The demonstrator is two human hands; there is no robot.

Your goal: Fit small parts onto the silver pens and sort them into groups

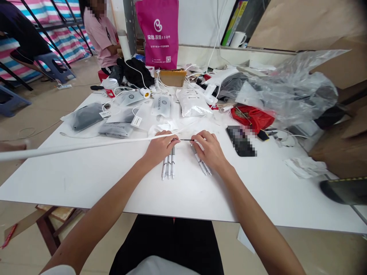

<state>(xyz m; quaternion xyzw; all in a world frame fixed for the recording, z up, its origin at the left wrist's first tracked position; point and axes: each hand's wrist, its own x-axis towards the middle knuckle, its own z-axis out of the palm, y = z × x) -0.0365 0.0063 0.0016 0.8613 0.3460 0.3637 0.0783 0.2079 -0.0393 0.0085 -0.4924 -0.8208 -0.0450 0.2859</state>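
Note:
My left hand (161,148) and my right hand (209,149) are closed in pinches over the middle of the white table. Between their fingertips stretches a thin black rod (187,139), possibly a pen refill, with each hand on one end. Several white-and-grey pens (168,168) lie side by side just below my left hand. More such pens (205,168) lie slanted beneath my right hand, their upper ends partly hidden by it.
A white pole or cable (86,149) crosses in front on the left. Behind lie grey pouches (88,116), a white packet (193,102), and a red bag (252,117). A phone (241,141) rests at right. A person in pink (100,36) sits at the back left.

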